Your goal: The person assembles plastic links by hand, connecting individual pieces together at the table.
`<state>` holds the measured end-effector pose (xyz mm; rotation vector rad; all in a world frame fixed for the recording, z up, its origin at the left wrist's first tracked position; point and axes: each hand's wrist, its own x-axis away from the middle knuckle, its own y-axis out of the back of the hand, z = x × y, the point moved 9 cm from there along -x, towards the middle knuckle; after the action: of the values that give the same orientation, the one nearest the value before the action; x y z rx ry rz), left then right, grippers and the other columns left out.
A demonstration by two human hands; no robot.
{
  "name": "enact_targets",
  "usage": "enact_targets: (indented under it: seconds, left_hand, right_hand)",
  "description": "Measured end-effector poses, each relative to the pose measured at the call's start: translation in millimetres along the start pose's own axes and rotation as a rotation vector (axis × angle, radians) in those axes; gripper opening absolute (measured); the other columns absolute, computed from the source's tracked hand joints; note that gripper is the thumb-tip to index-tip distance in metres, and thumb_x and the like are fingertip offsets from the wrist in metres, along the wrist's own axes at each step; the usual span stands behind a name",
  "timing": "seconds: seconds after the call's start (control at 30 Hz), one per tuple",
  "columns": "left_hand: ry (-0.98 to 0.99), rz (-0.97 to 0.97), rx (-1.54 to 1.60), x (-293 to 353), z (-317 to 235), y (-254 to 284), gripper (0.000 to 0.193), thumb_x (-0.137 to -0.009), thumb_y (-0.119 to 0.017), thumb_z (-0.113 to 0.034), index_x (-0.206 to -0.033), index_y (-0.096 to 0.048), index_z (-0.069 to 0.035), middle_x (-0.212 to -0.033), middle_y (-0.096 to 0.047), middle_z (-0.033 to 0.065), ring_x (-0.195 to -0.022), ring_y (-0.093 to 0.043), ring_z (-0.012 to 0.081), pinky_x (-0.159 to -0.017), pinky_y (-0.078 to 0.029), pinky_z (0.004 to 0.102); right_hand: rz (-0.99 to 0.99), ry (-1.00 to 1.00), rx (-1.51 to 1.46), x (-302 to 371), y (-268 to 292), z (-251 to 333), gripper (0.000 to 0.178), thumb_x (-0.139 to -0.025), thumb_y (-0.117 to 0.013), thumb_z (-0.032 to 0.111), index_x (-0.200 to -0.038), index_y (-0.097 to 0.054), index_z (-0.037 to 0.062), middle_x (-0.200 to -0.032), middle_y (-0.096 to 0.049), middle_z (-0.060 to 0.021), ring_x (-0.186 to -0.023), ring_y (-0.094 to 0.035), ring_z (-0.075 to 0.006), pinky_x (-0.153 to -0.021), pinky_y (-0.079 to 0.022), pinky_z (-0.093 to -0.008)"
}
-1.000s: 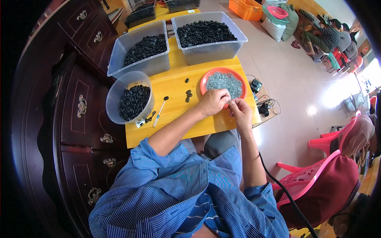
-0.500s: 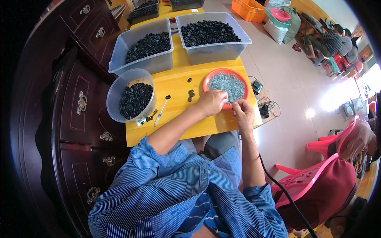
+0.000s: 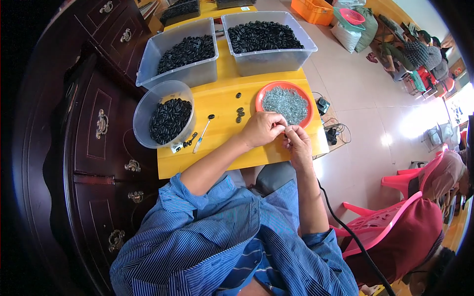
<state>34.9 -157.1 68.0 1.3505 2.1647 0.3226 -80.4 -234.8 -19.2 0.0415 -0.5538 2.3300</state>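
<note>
Left hand (image 3: 265, 129), right hand (image 3: 299, 146): pinched closed, anything held hidden | black pieces (image 3: 240, 110): likely light, hard, slick; best gripped edgewise

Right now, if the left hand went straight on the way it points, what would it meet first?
The left hand would probably meet the right hand first; the two are touching or nearly so. The orange plate just beyond seems lower, though depth is unclear here.
</note>
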Motion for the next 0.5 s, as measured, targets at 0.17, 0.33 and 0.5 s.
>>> enact_targets:
  seconds: [0.17,0.33,0.5]
  left_hand:
    - [0.120,-0.043,0.122,19.7,12.6,9.2,0.004,-0.088,-0.067,-0.003,-0.091,-0.070,-0.001,-0.077,-0.069,0.0047,-0.072,-0.065,0.0088,-0.066,-0.053,0.0269]
    - [0.173,-0.071,0.145,39.5,29.3,14.8,0.005,-0.089,-0.066,-0.004,-0.093,-0.068,-0.001,-0.077,-0.068,0.0039,-0.072,-0.065,0.0086,-0.067,-0.054,0.0266]
    - [0.177,-0.019,0.014,47.6,32.1,17.9,0.014,-0.090,-0.061,-0.012,-0.094,-0.066,0.000,-0.083,-0.071,0.0170,-0.076,-0.071,0.0300,-0.070,-0.055,0.0401]
  right_hand:
    - [0.075,-0.061,-0.102,8.9,-20.1,-10.0,0.008,-0.101,-0.065,0.018,-0.101,-0.064,0.0097,-0.084,-0.063,0.0023,-0.068,-0.056,-0.0044,-0.060,-0.042,-0.0181]
    - [0.094,-0.036,-0.137,11.7,-22.1,-24.5,0.009,-0.102,-0.063,0.015,-0.109,-0.060,0.0096,-0.090,-0.064,0.0009,-0.070,-0.058,-0.0061,-0.064,-0.047,-0.0197]
    - [0.129,0.005,-0.048,14.7,-28.6,-26.2,0.011,-0.102,-0.063,0.013,-0.111,-0.058,0.0094,-0.093,-0.062,0.0018,-0.074,-0.059,-0.0066,-0.069,-0.049,-0.0205]
